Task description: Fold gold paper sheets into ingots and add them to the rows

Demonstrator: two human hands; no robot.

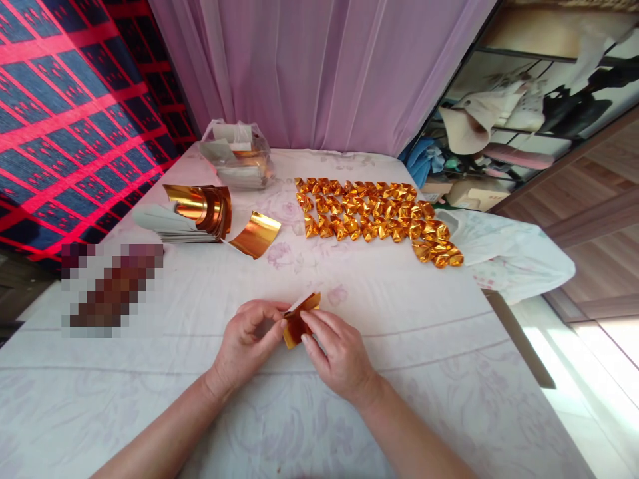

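Note:
Both my hands hold one partly folded piece of gold foil paper point(300, 317) just above the white cloth-covered table point(409, 332). My left hand point(248, 340) pinches its left side. My right hand point(335, 351) grips its right side with the fingertips. Farther back lie several rows of finished gold folded pieces point(374, 216). At the back left is a stack of flat gold sheets point(200, 209), with a single curled gold sheet point(255, 234) beside it.
A clear plastic bag with more sheets point(238, 159) sits at the table's far edge before a purple curtain. A blurred patch point(110, 286) lies at the left. A white plastic bag point(509, 249) hangs off the table's right edge. Shelves with clutter stand at the right.

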